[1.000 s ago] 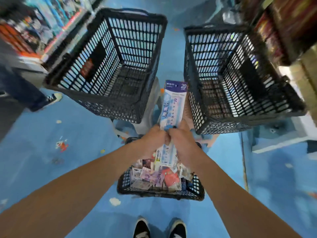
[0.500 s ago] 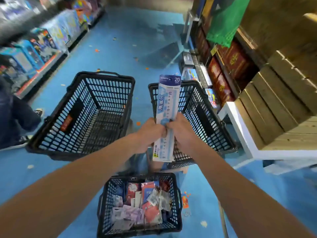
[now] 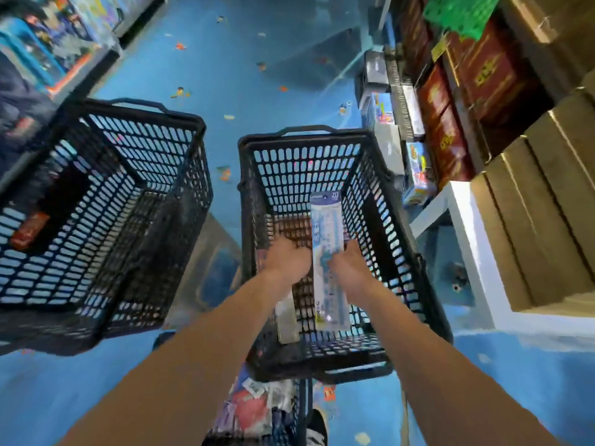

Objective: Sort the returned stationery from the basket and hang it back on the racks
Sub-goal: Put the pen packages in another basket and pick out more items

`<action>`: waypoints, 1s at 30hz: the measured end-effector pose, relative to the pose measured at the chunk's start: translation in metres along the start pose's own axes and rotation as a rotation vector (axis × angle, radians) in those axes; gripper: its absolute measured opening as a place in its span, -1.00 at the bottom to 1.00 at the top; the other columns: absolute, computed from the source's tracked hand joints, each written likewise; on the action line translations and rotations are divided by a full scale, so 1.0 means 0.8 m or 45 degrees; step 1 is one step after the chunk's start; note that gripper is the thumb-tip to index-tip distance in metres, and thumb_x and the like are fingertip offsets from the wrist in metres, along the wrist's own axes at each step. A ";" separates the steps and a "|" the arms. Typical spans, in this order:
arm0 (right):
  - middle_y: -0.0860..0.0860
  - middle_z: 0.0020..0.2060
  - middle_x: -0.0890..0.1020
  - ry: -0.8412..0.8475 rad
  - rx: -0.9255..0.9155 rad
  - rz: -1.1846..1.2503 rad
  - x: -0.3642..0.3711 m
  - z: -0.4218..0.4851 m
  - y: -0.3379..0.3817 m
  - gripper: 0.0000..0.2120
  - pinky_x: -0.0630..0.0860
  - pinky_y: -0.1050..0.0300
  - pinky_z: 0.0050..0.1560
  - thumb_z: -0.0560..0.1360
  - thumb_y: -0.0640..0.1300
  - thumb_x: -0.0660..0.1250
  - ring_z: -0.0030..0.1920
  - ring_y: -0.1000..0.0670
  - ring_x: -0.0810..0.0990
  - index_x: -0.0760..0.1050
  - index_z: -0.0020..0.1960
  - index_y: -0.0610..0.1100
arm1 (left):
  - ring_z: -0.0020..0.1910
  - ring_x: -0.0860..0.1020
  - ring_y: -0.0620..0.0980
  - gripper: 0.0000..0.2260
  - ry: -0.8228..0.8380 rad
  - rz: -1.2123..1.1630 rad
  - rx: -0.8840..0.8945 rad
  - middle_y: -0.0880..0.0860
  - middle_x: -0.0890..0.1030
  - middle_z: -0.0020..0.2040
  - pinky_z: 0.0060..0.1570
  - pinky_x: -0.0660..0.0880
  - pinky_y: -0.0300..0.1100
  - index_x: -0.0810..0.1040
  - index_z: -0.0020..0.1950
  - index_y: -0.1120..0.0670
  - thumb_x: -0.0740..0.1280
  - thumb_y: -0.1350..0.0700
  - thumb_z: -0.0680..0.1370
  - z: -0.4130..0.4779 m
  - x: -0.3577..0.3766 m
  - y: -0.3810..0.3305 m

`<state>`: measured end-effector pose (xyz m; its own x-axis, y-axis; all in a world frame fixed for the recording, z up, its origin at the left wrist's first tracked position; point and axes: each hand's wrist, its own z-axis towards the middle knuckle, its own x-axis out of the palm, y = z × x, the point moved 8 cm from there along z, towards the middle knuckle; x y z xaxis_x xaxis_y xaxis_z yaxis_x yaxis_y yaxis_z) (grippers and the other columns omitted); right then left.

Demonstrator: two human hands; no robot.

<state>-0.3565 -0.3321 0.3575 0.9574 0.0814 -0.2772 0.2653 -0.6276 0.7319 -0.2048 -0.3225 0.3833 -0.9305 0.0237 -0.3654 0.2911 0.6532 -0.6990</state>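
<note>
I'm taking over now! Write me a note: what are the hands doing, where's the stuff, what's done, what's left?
Left hand and right hand both pinch the ruler pack, over the right basket.
A pale pack lies inside that basket.
The small basket by the feet holds more unsorted stationery.
Done: little sorted.
Left: likely drop the ruler pack in, sort the rest, hang everything on racks.

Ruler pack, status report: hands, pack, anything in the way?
Left hand and right hand both grip ruler pack. Pack low inside right-side basket. Pale flat item beside it; nothing blocking.
</note>
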 end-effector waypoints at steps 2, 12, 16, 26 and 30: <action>-0.26 0.09 0.55 0.025 0.087 -0.042 0.010 0.039 -0.037 -0.60 0.48 -0.03 -0.19 0.55 -0.39 0.16 -0.05 -0.15 0.55 0.25 0.36 -0.21 | 0.24 0.55 0.28 -0.73 -0.038 0.069 -0.088 0.31 0.57 0.26 0.00 0.49 -0.05 0.48 0.27 0.32 0.23 0.24 0.60 0.034 0.028 0.020; -0.25 0.06 0.61 0.288 0.373 0.035 0.089 0.159 -0.177 -0.54 0.64 0.00 -0.15 0.45 -0.29 0.33 -0.01 -0.28 0.65 0.42 0.35 -0.23 | 0.22 0.58 0.25 -0.76 -0.154 0.230 -0.240 0.22 0.63 0.24 0.17 0.54 0.01 0.59 0.22 0.18 0.34 0.18 0.57 0.120 0.085 0.102; -0.23 0.10 0.63 0.362 0.414 0.082 0.122 0.219 -0.244 -0.28 0.64 -0.34 0.07 0.15 -0.12 0.32 0.07 -0.27 0.66 0.41 0.32 -0.15 | 0.27 0.58 0.19 -0.71 -0.188 0.258 -0.260 0.16 0.62 0.27 0.28 0.53 -0.02 0.57 0.30 0.14 0.34 0.22 0.58 0.128 0.087 0.115; -0.13 0.16 0.60 0.218 0.104 -0.931 0.082 0.162 -0.145 -0.65 0.49 0.06 -0.03 0.53 -0.03 0.43 0.19 -0.20 0.59 0.47 0.23 -0.15 | 0.22 0.58 0.17 -0.75 -0.166 0.288 -0.301 0.15 0.60 0.23 0.15 0.53 -0.05 0.54 0.30 0.15 0.29 0.23 0.62 0.138 0.086 0.129; -0.11 0.15 0.59 0.218 0.075 -0.950 0.073 0.156 -0.137 -0.57 0.47 0.07 -0.07 0.49 -0.01 0.46 0.17 -0.18 0.59 0.42 0.25 -0.18 | 0.15 0.59 0.15 -0.73 -0.115 0.269 -0.287 0.15 0.62 0.18 0.02 0.52 -0.07 0.55 0.26 0.16 0.30 0.26 0.57 0.136 0.084 0.127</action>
<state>-0.3437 -0.3552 0.1833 0.5325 0.6152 -0.5813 0.8463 -0.3990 0.3529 -0.2136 -0.3373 0.2208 -0.8283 0.1157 -0.5481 0.4097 0.7925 -0.4518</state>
